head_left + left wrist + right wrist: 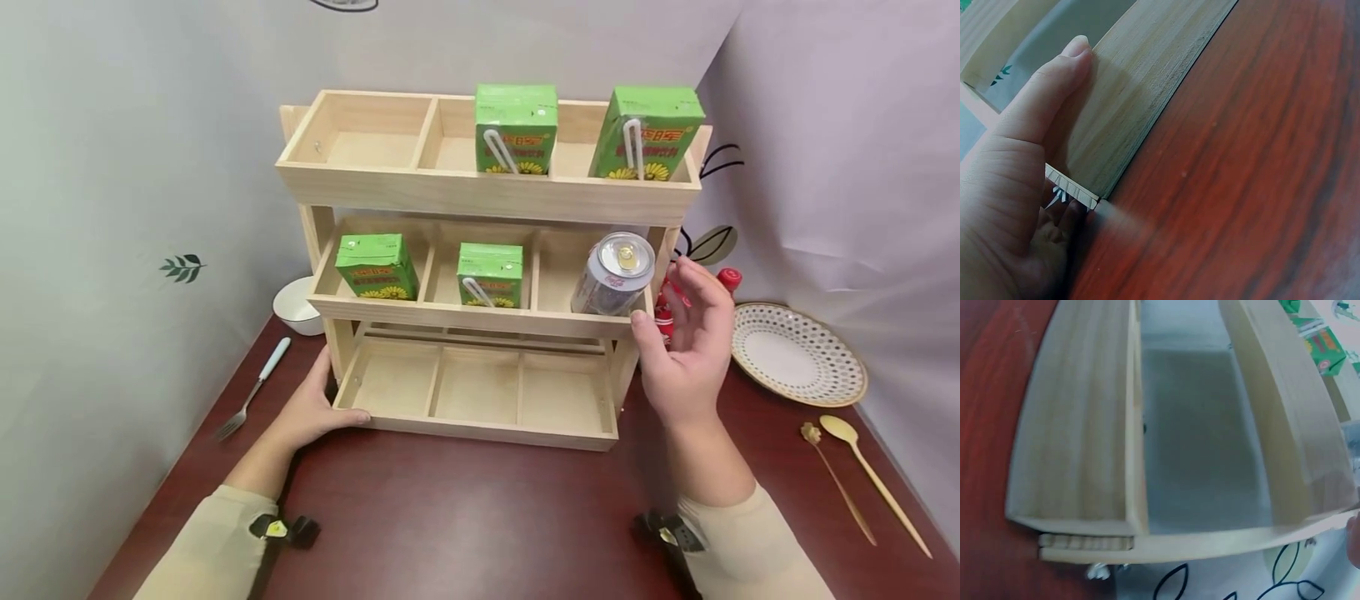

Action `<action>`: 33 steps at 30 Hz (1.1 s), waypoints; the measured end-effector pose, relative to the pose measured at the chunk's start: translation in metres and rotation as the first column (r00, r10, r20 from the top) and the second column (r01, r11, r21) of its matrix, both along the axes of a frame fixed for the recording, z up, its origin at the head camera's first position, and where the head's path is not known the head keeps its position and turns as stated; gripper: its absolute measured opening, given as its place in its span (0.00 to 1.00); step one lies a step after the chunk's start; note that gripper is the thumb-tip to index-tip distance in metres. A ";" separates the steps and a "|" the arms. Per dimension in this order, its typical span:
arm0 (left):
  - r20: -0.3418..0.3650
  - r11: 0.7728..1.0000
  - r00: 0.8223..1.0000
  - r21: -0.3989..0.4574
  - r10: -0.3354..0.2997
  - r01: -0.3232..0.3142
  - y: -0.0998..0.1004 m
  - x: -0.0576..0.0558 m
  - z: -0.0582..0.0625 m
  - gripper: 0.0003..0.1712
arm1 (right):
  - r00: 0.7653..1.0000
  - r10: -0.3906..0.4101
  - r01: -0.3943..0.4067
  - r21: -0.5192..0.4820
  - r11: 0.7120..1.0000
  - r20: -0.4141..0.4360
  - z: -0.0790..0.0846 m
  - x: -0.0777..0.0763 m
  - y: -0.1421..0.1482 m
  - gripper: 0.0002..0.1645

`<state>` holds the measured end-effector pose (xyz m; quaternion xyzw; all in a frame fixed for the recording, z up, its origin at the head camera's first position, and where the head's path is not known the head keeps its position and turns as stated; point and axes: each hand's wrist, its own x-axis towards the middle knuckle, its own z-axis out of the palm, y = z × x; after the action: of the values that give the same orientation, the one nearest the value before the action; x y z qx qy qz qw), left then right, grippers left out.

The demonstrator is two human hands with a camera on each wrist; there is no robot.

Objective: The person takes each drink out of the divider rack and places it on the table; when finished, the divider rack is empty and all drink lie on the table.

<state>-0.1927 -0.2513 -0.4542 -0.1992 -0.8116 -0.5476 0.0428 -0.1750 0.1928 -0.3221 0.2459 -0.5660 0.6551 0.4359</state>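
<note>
A three-tier wooden shelf rack [480,196] stands on the table, each tier split into three compartments. My left hand [317,407] grips its bottom left corner; in the left wrist view the thumb [1054,87] lies along the front board and the other fingers are behind the side. At the middle tier's right end is my right hand [692,350], thumb tip by the corner, fingers apart and loosely bent, holding nothing. Close to it, a silver soda can [611,279] leans in the right compartment. Green drink cartons [516,133] sit in the top and middle tiers. The bottom tier [1079,425] holds nothing.
Left of the rack are a white bowl [298,304] and a fork [255,392]. On the right lie a dotted plate [798,354], a gold spoon [877,483] and a thin gold stirrer [840,487]. Red-capped bottles [729,278] stand partly hidden behind my right hand.
</note>
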 end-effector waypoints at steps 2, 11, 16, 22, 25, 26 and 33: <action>0.001 1.000 1.000 0.006 -0.003 0.003 0.000 0.000 0.000 0.75 | 0.999 0.033 -0.034 0.013 0.999 0.010 0.005 -0.002 -0.003 0.34; 0.007 1.000 1.000 -0.007 0.019 -0.018 -0.001 0.000 0.002 0.75 | 0.991 -0.041 0.015 0.195 0.981 0.128 0.023 0.000 -0.016 0.40; 0.004 1.000 1.000 0.010 -0.001 0.001 0.001 -0.001 0.000 0.74 | 0.939 -0.327 0.245 0.465 0.851 0.103 0.029 -0.001 -0.016 0.43; 0.009 1.000 1.000 -0.001 0.004 -0.004 0.001 -0.001 0.000 0.74 | 0.890 -0.450 0.329 0.583 0.743 0.070 0.021 -0.017 -0.008 0.46; 0.011 1.000 1.000 0.002 0.003 -0.003 0.004 -0.003 0.001 0.74 | 0.881 -0.464 0.316 0.619 0.719 0.088 0.020 -0.019 -0.002 0.47; 0.011 1.000 1.000 0.004 0.000 0.000 0.004 -0.003 0.001 0.74 | 0.881 -0.465 0.314 0.623 0.716 0.091 0.020 -0.019 0.000 0.47; 0.006 1.000 1.000 0.004 0.006 -0.006 0.002 -0.002 -0.001 0.74 | 0.897 -0.436 0.320 0.572 0.756 0.074 0.015 -0.018 -0.001 0.47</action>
<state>-0.1945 -0.2493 -0.4553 -0.1950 -0.8112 -0.5497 0.0425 -0.1928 0.1916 -0.3067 0.1717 -0.8080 0.3855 0.4112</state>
